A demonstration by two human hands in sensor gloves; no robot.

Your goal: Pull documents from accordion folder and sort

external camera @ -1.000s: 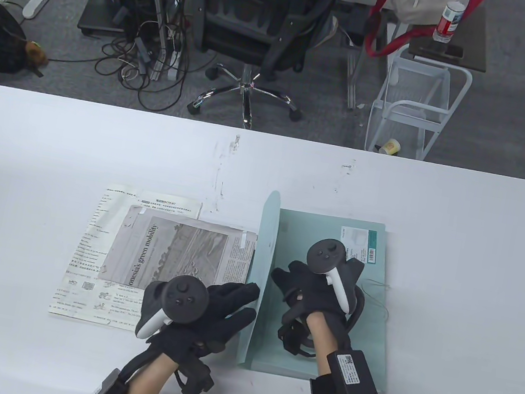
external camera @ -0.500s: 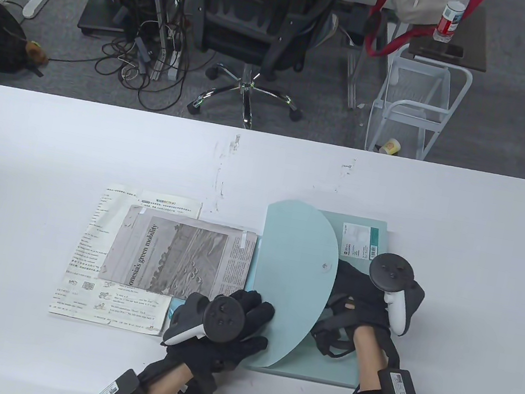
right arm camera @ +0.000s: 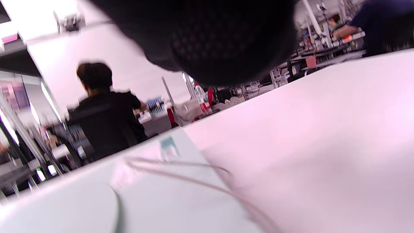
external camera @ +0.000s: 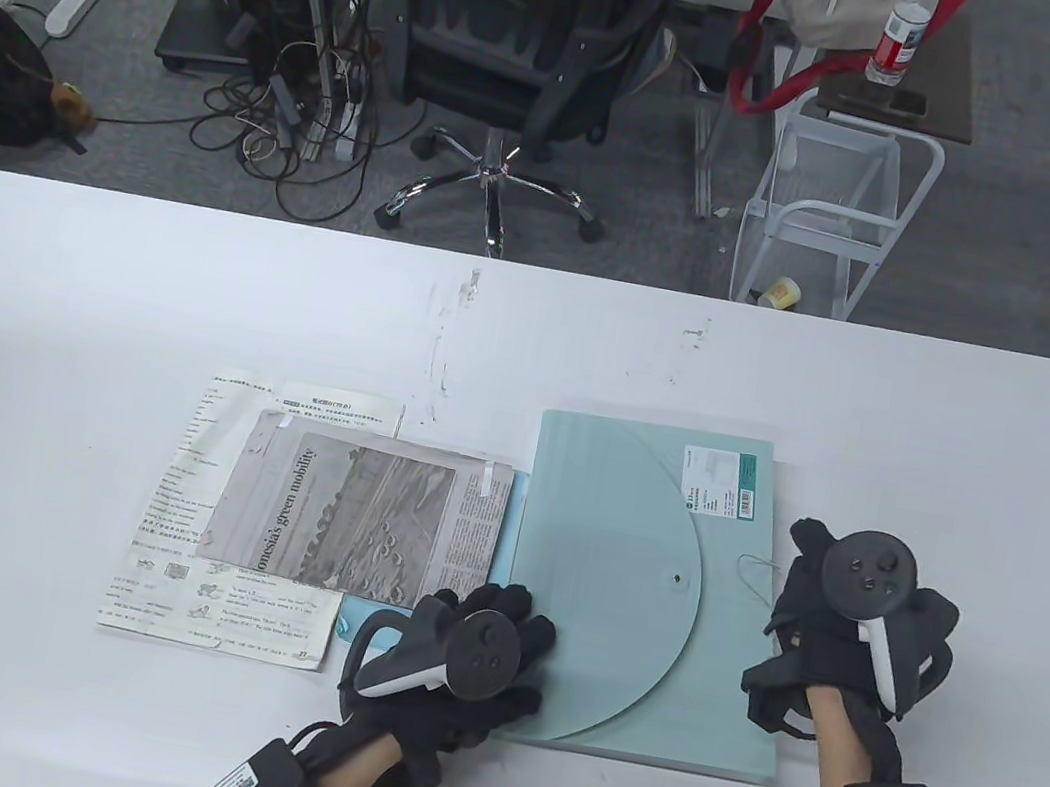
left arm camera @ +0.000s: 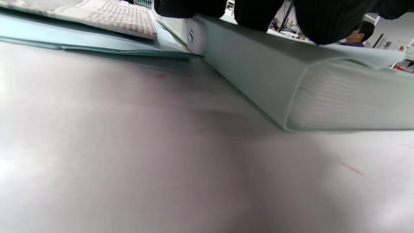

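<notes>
The teal accordion folder [external camera: 601, 651] lies flat right of centre with its rounded flap [external camera: 632, 534] down over it. My left hand [external camera: 514, 637] rests with spread fingers on the folder's near left corner; the left wrist view shows those fingertips [left arm camera: 258, 13] on the folder's top edge [left arm camera: 258, 81]. My right hand [external camera: 801, 584] sits by the folder's right edge, near the loose elastic cord [external camera: 759, 565], and holds nothing. A newspaper clipping [external camera: 363, 507] lies on a printed worksheet [external camera: 180, 505] left of the folder. The right wrist view is blurred and shows the folder [right arm camera: 145, 194] and the cord [right arm camera: 181, 174].
A pale blue sheet [external camera: 357, 610] pokes out under the papers beside the folder. The white table [external camera: 97, 288] stretches far and left. Beyond it stand an office chair [external camera: 513, 56] and a white wire cart [external camera: 821, 212].
The flap, upright a second ago, has swung down to the right and now lies flat. My right hand moved off the folder to its right edge. My left hand shifted right onto the folder's corner.
</notes>
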